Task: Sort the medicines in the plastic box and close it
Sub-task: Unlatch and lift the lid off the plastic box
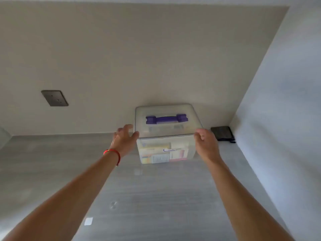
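Observation:
A translucent plastic box [165, 150] stands on the grey counter near the back wall, its lid [166, 110] on top with a purple handle [166, 119]. Several medicine packets [161, 154] show through the front wall. My left hand [124, 139] is at the lid's front left corner, thumb touching the rim and fingers spread. At the lid's front right corner is my right hand [205, 144], fingers curled against the edge. Whether either hand truly grips the box is unclear. A red cord bracelet [113, 153] circles my left wrist.
A dark wallet-like object [223, 133] lies in the right back corner. A grey socket plate [54, 98] is on the back wall at left. A white wall [281, 119] closes off the right side. A small white scrap [88, 221] lies on the grey counter [156, 197].

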Demonstrator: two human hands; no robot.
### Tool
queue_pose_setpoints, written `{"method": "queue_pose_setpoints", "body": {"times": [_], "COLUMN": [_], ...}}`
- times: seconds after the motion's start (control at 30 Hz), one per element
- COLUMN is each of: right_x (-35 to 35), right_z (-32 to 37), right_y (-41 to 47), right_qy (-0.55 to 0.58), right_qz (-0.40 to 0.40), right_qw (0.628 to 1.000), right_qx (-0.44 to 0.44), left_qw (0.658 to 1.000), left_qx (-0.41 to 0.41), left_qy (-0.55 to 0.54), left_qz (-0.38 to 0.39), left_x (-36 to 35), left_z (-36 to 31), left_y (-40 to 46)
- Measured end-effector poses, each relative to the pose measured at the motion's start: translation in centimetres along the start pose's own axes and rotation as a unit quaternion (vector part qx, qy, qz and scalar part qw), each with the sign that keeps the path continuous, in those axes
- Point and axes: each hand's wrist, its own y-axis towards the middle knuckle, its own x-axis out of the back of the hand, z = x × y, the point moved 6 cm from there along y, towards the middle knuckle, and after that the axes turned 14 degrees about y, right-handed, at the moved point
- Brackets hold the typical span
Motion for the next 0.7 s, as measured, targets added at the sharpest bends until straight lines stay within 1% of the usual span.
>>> {"method": "queue_pose_setpoints", "body": {"times": [0.03,0.07,0.13,0.2,0.27,0.3,0.4,0.5,0.53,0.7], "right_x": [0.0,0.0,-0.4,-1.6,-2.3,-2.5,-2.7,-2.5,-2.3,0.1], "right_z": [-0.6,-0.9,-2.1,-4.2,-6.0,-6.6,-7.2,-7.4,-7.6,-8.4], "right_y": [2.3,4.0,6.9,8.2,8.5,8.7,8.9,8.7,8.3,3.7], "right_qy": [0.004,0.005,0.029,0.058,0.117,0.14,0.157,0.172,0.168,0.11], "right_qz": [0.001,0.015,0.046,0.065,0.067,0.064,0.064,0.05,0.047,0.027], "right_qw": [1.0,1.0,0.995,0.984,0.971,0.967,0.964,0.961,0.962,0.977], "right_qx": [0.003,-0.013,-0.082,-0.153,-0.198,-0.203,-0.203,-0.212,-0.211,-0.179], "left_qw": [1.0,0.999,0.993,0.983,0.97,0.965,0.943,0.901,0.894,0.884], "left_qx": [0.013,0.034,0.082,0.122,0.144,0.147,0.167,0.203,0.208,0.214], "left_qy": [0.001,-0.007,-0.061,-0.12,-0.182,-0.209,-0.283,-0.377,-0.389,-0.409], "left_qz": [-0.001,0.016,0.051,0.067,0.064,0.059,0.057,0.069,0.072,0.079], "left_x": [-0.5,-0.9,-2.1,-3.7,-4.9,-5.3,-5.4,-5.2,-5.1,-5.0], "left_z": [-0.5,-1.1,-2.0,-2.4,-2.6,-2.7,-2.8,-2.8,-2.7,-1.4], "left_y": [1.5,2.4,4.3,5.1,4.9,4.9,4.7,4.1,3.5,-1.5]}}
